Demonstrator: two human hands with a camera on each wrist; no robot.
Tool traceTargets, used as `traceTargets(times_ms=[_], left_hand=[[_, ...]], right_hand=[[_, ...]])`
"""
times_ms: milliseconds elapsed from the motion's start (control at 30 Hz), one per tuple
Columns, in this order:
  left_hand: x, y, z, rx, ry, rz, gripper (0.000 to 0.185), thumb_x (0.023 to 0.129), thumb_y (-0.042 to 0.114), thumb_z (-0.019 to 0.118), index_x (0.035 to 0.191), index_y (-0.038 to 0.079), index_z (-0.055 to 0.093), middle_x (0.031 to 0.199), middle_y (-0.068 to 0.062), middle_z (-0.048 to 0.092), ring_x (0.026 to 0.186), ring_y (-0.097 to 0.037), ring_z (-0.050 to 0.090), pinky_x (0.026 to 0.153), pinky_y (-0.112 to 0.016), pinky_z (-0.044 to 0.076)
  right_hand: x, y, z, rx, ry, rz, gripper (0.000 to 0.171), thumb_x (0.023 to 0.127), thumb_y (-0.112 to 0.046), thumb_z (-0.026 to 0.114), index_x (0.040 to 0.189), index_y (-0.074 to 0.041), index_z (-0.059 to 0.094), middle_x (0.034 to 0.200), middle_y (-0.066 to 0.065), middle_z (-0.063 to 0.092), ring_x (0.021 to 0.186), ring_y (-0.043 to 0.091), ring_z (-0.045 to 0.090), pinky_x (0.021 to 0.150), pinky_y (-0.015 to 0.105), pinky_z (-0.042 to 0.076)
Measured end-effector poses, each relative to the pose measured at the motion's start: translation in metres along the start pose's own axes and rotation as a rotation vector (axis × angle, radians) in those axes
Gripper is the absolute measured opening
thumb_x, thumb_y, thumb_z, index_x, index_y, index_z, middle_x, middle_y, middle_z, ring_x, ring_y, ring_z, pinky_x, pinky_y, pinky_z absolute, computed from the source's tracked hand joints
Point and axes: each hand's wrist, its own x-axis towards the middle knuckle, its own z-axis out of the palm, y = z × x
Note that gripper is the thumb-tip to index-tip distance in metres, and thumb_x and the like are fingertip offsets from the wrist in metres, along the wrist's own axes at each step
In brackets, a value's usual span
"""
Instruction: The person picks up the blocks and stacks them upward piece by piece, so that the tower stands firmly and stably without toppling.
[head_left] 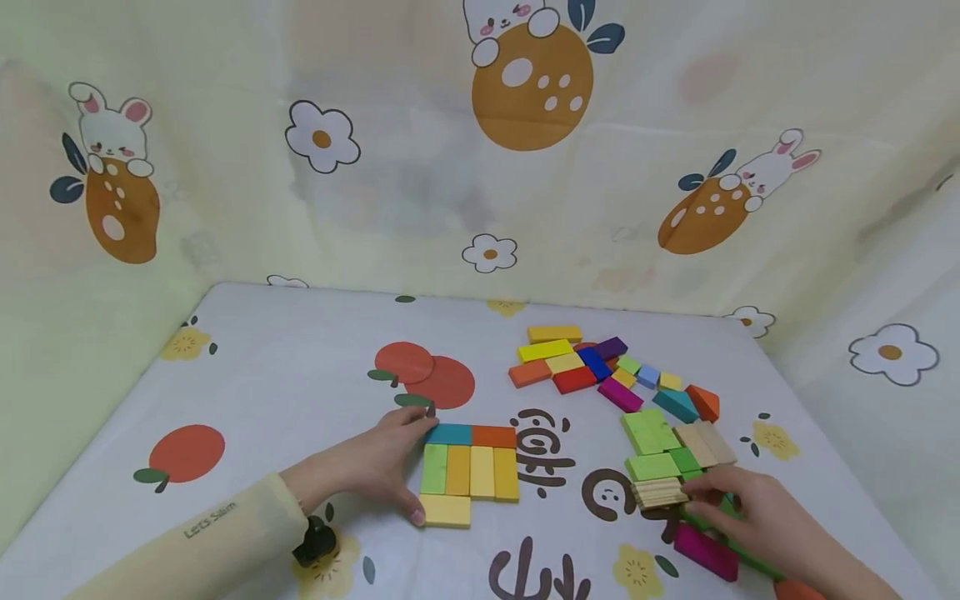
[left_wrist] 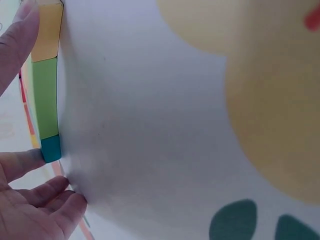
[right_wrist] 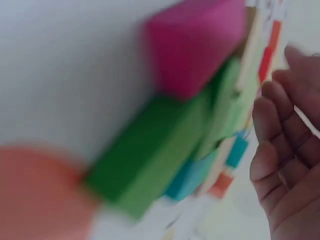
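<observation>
Blocks laid flat in a small patch (head_left: 469,471) sit near the front middle of the worktop, and I see my left hand (head_left: 382,467) braced against their left side. Its fingers are fairly straight: one fingertip touches the teal block (head_left: 448,434) at the far corner, the thumb touches the pale yellow block (head_left: 446,510) at the near corner. The left wrist view shows the same edge close up, teal, green and orange in a row, with fingers (left_wrist: 20,42) lying beside them, nothing gripped.

My right hand (head_left: 753,508) rests over the near end of a second cluster on the right, fingertips touching a striped plain wood block (head_left: 658,492); whether it pinches that block I cannot tell. The right wrist view is blurred, showing relaxed fingers (right_wrist: 280,145) beside a magenta block (right_wrist: 195,45) and a green one (right_wrist: 150,160).

Farther back lies a loose heap of coloured blocks (head_left: 592,367). The worktop (head_left: 285,400) wears a white cloth printed with oranges and flowers, and a pale curtain (head_left: 420,150) with rabbits and oranges hangs behind and to both sides. The left forearm, in a cream sleeve (head_left: 202,542), lies across the cloth from the lower left.
</observation>
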Motion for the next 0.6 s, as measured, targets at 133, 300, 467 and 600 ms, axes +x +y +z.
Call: traceTargets(times_ms=[133,300,467,600], left_hand=[[-0.003,-0.001,-0.001,-0.001,0.000,0.004,0.116,0.062,0.041,0.098,0.155,0.002,0.039,0.163,-0.020,0.030,0.150,-0.038,0.030,0.119,-0.056,0.039],[-0.007,-0.001,-0.002,-0.017,0.008,0.003,0.117,0.062,0.040,0.099,0.155,0.001,0.039,0.163,-0.021,0.030,0.150,-0.039,0.030,0.119,-0.057,0.039],[-0.008,0.000,-0.002,-0.034,0.007,0.007,0.117,0.062,0.039,0.099,0.155,0.001,0.038,0.163,-0.021,0.029,0.150,-0.039,0.029,0.119,-0.058,0.038],[-0.007,0.000,-0.003,-0.030,-0.001,0.014,0.117,0.062,0.039,0.099,0.155,0.001,0.038,0.164,-0.021,0.028,0.150,-0.039,0.029,0.119,-0.057,0.038]], right_hand=[[-0.015,0.020,0.009,0.032,-0.126,0.114,0.038,0.084,-0.039,0.082,0.114,-0.017,0.074,0.101,-0.006,0.065,0.094,0.011,0.056,0.072,0.021,0.056],[-0.024,0.033,0.016,-0.049,-0.169,0.122,0.042,0.080,-0.042,0.084,0.113,-0.018,0.074,0.109,-0.004,0.063,0.103,0.017,0.054,0.075,0.028,0.058],[-0.029,0.043,0.019,-0.062,-0.164,0.120,0.039,0.083,-0.039,0.083,0.113,-0.015,0.074,0.108,-0.003,0.063,0.100,0.016,0.053,0.071,0.022,0.055],[-0.034,0.050,0.023,-0.062,-0.156,0.142,0.039,0.083,-0.037,0.083,0.112,-0.013,0.075,0.106,-0.003,0.061,0.097,0.015,0.052,0.069,0.017,0.052]])
